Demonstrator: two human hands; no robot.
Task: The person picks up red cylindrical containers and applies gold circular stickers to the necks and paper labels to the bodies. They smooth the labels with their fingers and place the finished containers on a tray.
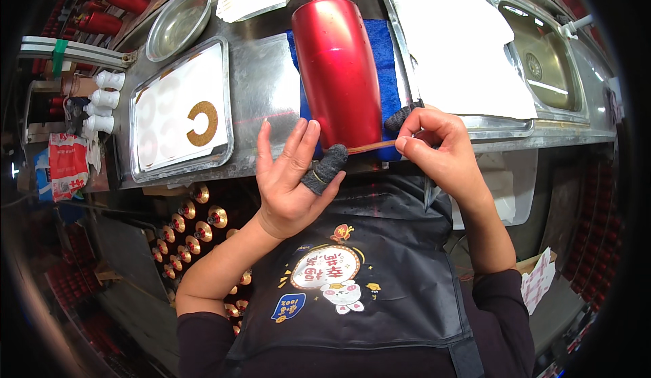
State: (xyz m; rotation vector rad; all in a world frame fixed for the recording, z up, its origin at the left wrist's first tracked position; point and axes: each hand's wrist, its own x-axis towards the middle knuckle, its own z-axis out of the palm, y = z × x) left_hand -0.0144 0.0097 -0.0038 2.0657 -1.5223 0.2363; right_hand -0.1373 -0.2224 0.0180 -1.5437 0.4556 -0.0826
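A large glossy red bottle lies on a blue towel, its neck away from me and its base toward me. My left hand has its fingers spread at the base's left side, with a dark grey knit sleeve on one finger. A thin orange-gold strip runs along the base from that sleeved fingertip to my right hand. Thumb and finger of the right hand pinch the strip's right end. Another grey finger sleeve shows beside the right hand, next to the bottle.
At left, a metal tray holds a white sheet with a gold C-shaped piece. Behind it stands a steel bowl. White sheets and a sink lie at right. Several gold-and-red pieces sit below the counter.
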